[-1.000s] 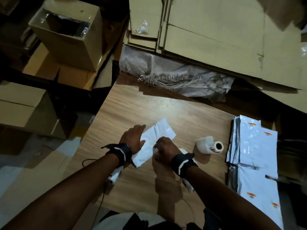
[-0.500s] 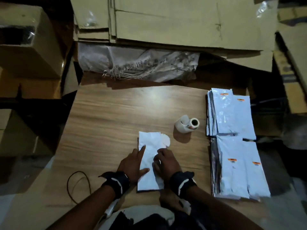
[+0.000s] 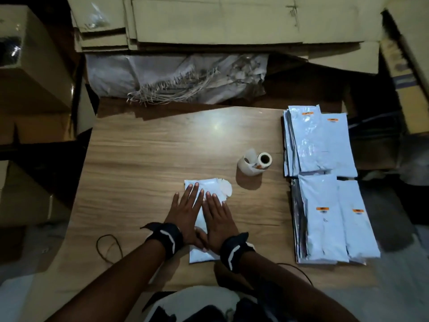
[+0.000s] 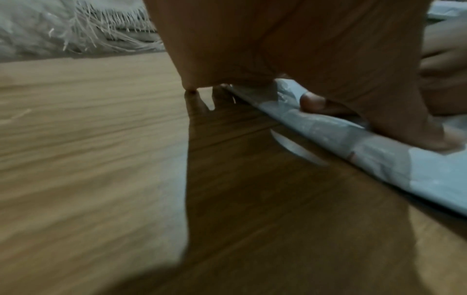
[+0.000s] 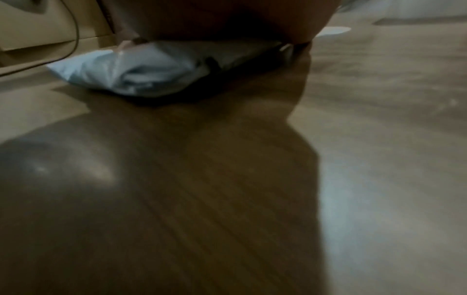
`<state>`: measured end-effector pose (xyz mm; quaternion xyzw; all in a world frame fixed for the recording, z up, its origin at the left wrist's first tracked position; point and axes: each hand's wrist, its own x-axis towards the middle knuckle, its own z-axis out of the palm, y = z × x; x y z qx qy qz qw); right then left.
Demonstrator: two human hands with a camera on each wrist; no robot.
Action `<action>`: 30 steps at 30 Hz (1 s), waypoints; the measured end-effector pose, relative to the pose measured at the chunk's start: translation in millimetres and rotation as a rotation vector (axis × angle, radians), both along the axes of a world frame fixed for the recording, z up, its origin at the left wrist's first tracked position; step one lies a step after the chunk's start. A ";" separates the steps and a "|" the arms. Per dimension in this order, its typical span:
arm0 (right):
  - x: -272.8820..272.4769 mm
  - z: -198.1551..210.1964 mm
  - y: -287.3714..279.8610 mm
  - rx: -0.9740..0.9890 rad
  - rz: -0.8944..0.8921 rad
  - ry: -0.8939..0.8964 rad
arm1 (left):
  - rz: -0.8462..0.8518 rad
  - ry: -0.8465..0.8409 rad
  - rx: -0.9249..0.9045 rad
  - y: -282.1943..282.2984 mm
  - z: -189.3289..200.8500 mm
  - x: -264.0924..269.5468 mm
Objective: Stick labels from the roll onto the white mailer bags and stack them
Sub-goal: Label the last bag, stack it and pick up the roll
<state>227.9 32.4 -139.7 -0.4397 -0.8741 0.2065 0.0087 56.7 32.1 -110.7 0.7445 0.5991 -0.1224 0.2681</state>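
From the head view, a flat white plastic mailer bag (image 3: 201, 219) lies on the wood-grain table (image 3: 144, 159), just nearer the person than the small white label roll (image 3: 255, 164). The left hand (image 3: 185, 214) and right hand (image 3: 218, 223) lie side by side on the bag, fingers straight and spread, pressing it flat and grasping nothing. A rounded white flap (image 3: 226, 189) sticks out at the bag's far right corner, toward the roll. To the right of the roll, two stacks of white mailer bags with orange labels (image 3: 325, 205) lie at the table's right edge. Beyond the roll, off the table's far edge, a frayed grey woven sack (image 3: 176, 77) lies under flattened brown cardboard sheets (image 3: 220, 19).

Only the left wrist view shows the underside of the left hand (image 4: 290, 49): its thumb tip (image 4: 312, 102) rests on the bag's crinkled edge (image 4: 379, 157), with the palm arched above the table (image 4: 88, 139). The right wrist view, blurred, shows the bag's puffed near end (image 5: 141, 71) under the right hand's heel (image 5: 227, 18), and a thin black cable (image 5: 73, 30) behind it; the fingers themselves are out of sight there.
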 end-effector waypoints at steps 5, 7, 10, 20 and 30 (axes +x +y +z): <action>-0.7 -2.7 2.0 0.015 -0.004 0.018 | 0.006 -0.042 0.015 1.1 -1.9 -0.4; 0.0 -4.2 1.7 -0.004 -0.001 0.010 | 0.001 -0.034 0.020 0.9 -3.6 -0.2; 0.1 -5.0 2.9 -0.020 0.003 -0.005 | -0.001 -0.031 -0.003 2.3 -3.4 -0.1; 8.2 7.2 18.0 -0.199 -0.050 0.153 | 0.013 0.012 -0.087 7.5 14.2 7.0; 98.5 54.0 90.5 -0.312 -0.996 0.484 | 0.067 -0.254 0.417 65.7 61.7 69.5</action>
